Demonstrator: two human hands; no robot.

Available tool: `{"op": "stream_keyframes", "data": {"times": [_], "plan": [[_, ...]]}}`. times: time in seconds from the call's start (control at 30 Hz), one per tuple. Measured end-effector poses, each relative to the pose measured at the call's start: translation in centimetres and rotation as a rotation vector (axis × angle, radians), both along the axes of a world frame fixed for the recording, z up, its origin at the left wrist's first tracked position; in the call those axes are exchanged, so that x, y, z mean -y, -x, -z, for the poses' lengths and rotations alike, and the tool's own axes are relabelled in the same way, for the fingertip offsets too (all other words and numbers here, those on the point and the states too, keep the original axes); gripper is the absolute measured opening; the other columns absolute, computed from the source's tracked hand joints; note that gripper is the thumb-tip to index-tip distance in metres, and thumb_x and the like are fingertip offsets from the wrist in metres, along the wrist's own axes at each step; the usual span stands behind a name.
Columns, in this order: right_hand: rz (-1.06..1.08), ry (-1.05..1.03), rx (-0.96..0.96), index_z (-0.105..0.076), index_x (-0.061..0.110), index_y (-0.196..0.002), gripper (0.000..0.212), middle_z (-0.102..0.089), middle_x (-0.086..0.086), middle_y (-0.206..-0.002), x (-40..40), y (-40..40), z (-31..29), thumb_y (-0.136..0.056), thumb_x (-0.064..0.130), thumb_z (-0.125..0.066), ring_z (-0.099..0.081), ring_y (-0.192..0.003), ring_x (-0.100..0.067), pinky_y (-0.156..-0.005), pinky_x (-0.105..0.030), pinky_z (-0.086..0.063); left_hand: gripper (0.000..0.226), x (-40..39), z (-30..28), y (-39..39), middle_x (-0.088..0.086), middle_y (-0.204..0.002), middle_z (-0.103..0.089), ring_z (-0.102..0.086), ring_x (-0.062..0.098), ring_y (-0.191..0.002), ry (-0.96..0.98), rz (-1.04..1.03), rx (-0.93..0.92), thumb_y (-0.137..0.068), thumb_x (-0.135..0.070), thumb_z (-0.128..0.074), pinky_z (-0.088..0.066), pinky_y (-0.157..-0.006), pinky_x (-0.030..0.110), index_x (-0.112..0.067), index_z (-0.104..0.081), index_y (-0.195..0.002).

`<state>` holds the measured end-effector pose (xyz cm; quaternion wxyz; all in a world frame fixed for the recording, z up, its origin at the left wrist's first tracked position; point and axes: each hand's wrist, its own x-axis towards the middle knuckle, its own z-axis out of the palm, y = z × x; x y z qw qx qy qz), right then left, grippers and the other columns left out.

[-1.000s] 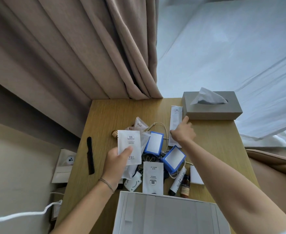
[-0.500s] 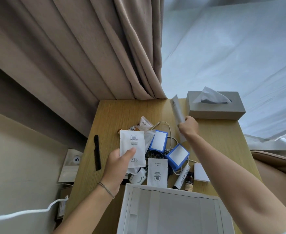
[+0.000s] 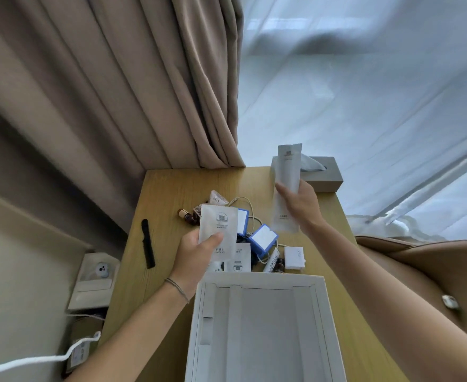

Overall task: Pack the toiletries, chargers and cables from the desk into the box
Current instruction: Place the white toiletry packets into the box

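My left hand (image 3: 196,257) grips a white square sachet (image 3: 218,230) above the pile on the wooden desk (image 3: 171,194). My right hand (image 3: 300,204) holds a long narrow white packet (image 3: 287,175) upright in the air, clear of the desk. Below them lie two blue-framed chargers (image 3: 262,239), a pale cable (image 3: 247,205), another white sachet (image 3: 240,259), small brown bottles (image 3: 187,216), a white tube (image 3: 271,260) and a small white box (image 3: 293,257). The open white box (image 3: 265,326) stands at the desk's near edge.
A black comb (image 3: 148,244) lies at the desk's left side. A grey tissue box (image 3: 324,172) stands at the far right corner. Beige curtains hang behind the desk. A wall socket panel (image 3: 97,274) and a white cord (image 3: 34,362) are left of the desk.
My right hand has picked the long packet up off the desk and raised it upright. My left hand keeps its sachet in about the same place. The view has shifted slightly.
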<state>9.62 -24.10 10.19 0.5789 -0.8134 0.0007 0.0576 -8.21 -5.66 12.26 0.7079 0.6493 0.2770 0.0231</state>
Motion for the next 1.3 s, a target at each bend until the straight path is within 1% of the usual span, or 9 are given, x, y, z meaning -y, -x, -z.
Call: {"op": "stream_keyframes", "data": {"times": [0.1, 0.2, 0.33, 0.43, 0.63, 0.83, 1.07, 1.23, 1.3], "plan": [[-0.020, -0.070, -0.011, -0.059, 0.004, -0.109, 0.032, -0.064, -0.008, -0.091, 0.5, 4.2, -1.7, -0.100, 0.034, -0.057, -0.062, -0.074, -0.018, -0.061, -0.028, -0.050, 0.021, 0.7, -0.6, 1.1, 0.006, -0.105, -0.076, -0.074, 0.018, -0.092, -0.006, 0.038, 0.031, -0.095, -0.007, -0.061, -0.058, -0.065, 0.025, -0.008, -0.071, -0.113], [-0.029, -0.120, -0.088, -0.060, 0.003, -0.098, 0.031, -0.062, -0.004, -0.082, 0.8, 8.8, -2.2, -0.103, 0.031, -0.048, -0.059, -0.069, -0.016, -0.061, -0.032, -0.048, 0.024, 1.1, 0.1, 2.9, 0.010, -0.110, -0.074, -0.071, 0.024, -0.100, -0.006, 0.062, 0.011, -0.096, -0.006, -0.060, -0.061, -0.076, 0.032, -0.006, -0.069, -0.118], [-0.100, -0.129, -0.175, -0.070, 0.003, -0.095, 0.025, -0.071, -0.005, -0.082, 1.5, 14.2, -0.9, -0.099, 0.025, -0.058, -0.063, -0.070, -0.016, -0.065, -0.032, -0.050, 0.021, 0.8, 2.0, 5.5, 0.007, -0.107, -0.074, -0.072, 0.015, -0.093, 0.029, 0.055, -0.005, -0.095, -0.004, -0.060, -0.057, -0.063, 0.019, -0.009, -0.071, -0.113], [-0.172, -0.098, -0.238, -0.075, 0.015, -0.096, 0.012, -0.076, 0.003, -0.079, 2.2, 17.3, 0.8, -0.093, 0.018, -0.064, -0.066, -0.064, -0.007, -0.054, -0.019, -0.049, 0.019, 0.3, 3.3, 7.4, -0.007, -0.096, -0.076, -0.072, 0.003, -0.083, 0.034, 0.053, -0.035, -0.095, -0.006, -0.061, -0.054, -0.061, 0.014, -0.022, -0.072, -0.100], [-0.305, 0.095, -0.374, -0.073, 0.029, -0.104, 0.021, -0.078, 0.002, -0.091, 3.7, 20.8, 4.8, -0.086, 0.018, -0.069, -0.069, -0.075, -0.009, -0.053, -0.020, -0.047, 0.016, -0.7, 5.1, 10.2, -0.009, -0.091, -0.078, -0.073, 0.006, -0.085, 0.000, 0.052, -0.098, -0.096, -0.011, -0.062, -0.055, -0.060, 0.015, -0.023, -0.072, -0.101], [-0.350, 0.227, -0.480, -0.068, 0.021, -0.116, 0.026, -0.072, 0.006, -0.103, 3.4, 22.7, 8.4, -0.091, 0.020, -0.068, -0.069, -0.085, -0.010, -0.058, -0.017, -0.048, 0.017, -0.6, 5.4, 11.2, -0.013, -0.087, -0.077, -0.072, 0.000, -0.080, 0.005, 0.048, -0.088, -0.097, -0.011, -0.061, -0.054, -0.058, 0.014, -0.025, -0.070, -0.099], [-0.310, 0.313, -0.649, -0.066, 0.017, -0.110, 0.017, -0.071, 0.000, -0.104, 3.2, 22.3, 11.9, -0.092, 0.017, -0.066, -0.067, -0.089, -0.016, -0.069, -0.028, -0.055, 0.017, -0.2, 5.5, 10.8, -0.010, -0.086, -0.077, -0.072, -0.001, -0.078, 0.025, 0.042, -0.054, -0.096, -0.012, -0.062, -0.053, -0.057, 0.013, -0.026, -0.070, -0.096], [-0.251, 0.353, -0.735, -0.064, 0.010, -0.115, 0.024, -0.071, -0.004, -0.103, 2.2, 22.2, 14.0, -0.093, 0.019, -0.068, -0.069, -0.088, -0.016, -0.065, -0.025, -0.056, 0.016, -0.1, 5.5, 11.5, -0.013, -0.087, -0.077, -0.072, -0.002, -0.081, 0.042, 0.038, -0.053, -0.096, -0.015, -0.062, -0.054, -0.058, 0.013, -0.029, -0.069, -0.099], [-0.225, 0.399, -0.731, -0.066, 0.008, -0.110, 0.021, -0.072, -0.010, -0.104, 1.9, 22.3, 15.0, -0.092, 0.020, -0.070, -0.070, -0.091, -0.021, -0.077, -0.033, -0.061, 0.016, -0.2, 5.4, 11.8, -0.015, -0.086, -0.076, -0.071, -0.003, -0.080, 0.040, 0.032, -0.052, -0.096, -0.015, -0.063, -0.053, -0.057, 0.013, -0.029, -0.069, -0.099]]}}
